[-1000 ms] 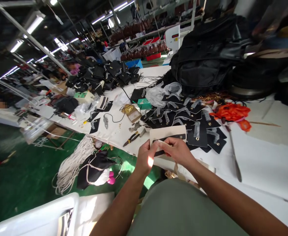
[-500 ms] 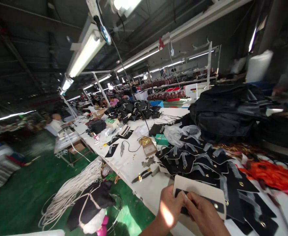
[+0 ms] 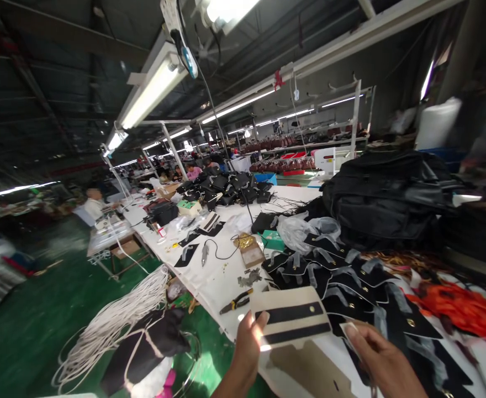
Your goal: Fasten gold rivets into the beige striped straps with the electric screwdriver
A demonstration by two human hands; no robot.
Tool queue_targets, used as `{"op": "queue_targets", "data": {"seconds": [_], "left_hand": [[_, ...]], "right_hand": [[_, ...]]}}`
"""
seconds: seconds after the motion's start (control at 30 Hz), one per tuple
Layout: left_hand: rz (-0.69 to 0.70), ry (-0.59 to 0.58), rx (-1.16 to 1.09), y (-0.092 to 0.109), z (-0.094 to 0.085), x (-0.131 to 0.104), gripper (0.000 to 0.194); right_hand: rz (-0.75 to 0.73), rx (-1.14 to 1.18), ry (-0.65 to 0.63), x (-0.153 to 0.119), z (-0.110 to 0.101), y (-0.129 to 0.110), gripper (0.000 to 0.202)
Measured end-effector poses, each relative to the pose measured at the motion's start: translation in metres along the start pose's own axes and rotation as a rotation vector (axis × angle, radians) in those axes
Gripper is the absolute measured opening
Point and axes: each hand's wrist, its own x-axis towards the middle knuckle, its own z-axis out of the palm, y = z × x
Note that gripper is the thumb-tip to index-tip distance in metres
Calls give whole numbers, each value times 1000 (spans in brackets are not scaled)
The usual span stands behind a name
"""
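Note:
My left hand (image 3: 247,345) grips the left edge of a beige panel (image 3: 278,301) crossed by two black stripes, thumb on top. A small round pale spot shows near the end of its upper stripe. To the right, apart from that panel, my right hand (image 3: 378,354) pinches a small whitish piece (image 3: 348,330) whose kind I cannot make out. A shadow falls on the tan sheet (image 3: 282,367) below the panel. Several black pieces (image 3: 353,315) with gold eyelets and clear plastic strips overlap beside my right hand. Black-and-yellow pliers (image 3: 238,302) lie beyond my left hand.
On the white table (image 3: 210,284) are a box of gold parts (image 3: 251,254), a grey corded tool (image 3: 205,254) and a green box (image 3: 273,239). Black bags (image 3: 392,199) stand right, near orange material (image 3: 458,307). White cords (image 3: 119,320) hang left. A person (image 3: 94,204) sits far left.
My hands have moved apart, the right one going right with the whitish piece. The beige panel has shifted left in my left hand and now shows both black stripes.

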Motion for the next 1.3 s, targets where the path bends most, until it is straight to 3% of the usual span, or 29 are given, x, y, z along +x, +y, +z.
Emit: {"op": "queue_targets", "data": {"seconds": [0.1, 0.23, 0.37, 0.5, 0.6, 0.7, 0.8, 0.87, 0.93, 1.03, 1.07, 1.17, 1.3], "left_hand": [[36, -56, -43, -2, 5, -13, 55], [19, -82, -19, -11, 12, -19, 56], [-73, -156, 44, -12, 4, -18, 58], [-50, -118, 166, 5, -14, -10, 63], [117, -97, 318, 29, -15, -3, 72], [248, -312, 463, 52, 1, -1, 80], [99, -654, 471, 63, 23, -1, 65], [-33, -773, 418, 62, 35, 0, 51], [-96, -742, 368, 56, 42, 2, 47], [-114, -601, 270, 45, 48, 8, 50], [-119, -564, 232, 42, 50, 9, 49], [-144, -506, 168, 37, 55, 10, 41], [-154, -534, 144, 37, 62, 2, 36]], "right_hand": [[80, 32, 54, 2, -4, 14, 54], [98, 127, -42, -10, 8, 16, 58], [153, 164, -68, -13, 11, 17, 58], [40, 112, -52, -12, 9, 9, 57], [-101, 68, -73, -13, 12, -5, 54], [-210, 63, -148, -13, 18, -18, 50], [-274, 12, -255, -10, 21, -25, 48], [-295, -25, -244, -11, 18, -28, 46], [-326, -26, -92, -17, 11, -31, 42], [-381, -33, 263, -30, -2, -36, 39], [-359, -41, 313, -35, -4, -38, 39], [-201, -16, 232, -47, -3, -41, 45], [-93, 35, 97, -54, 11, -40, 54]]}}
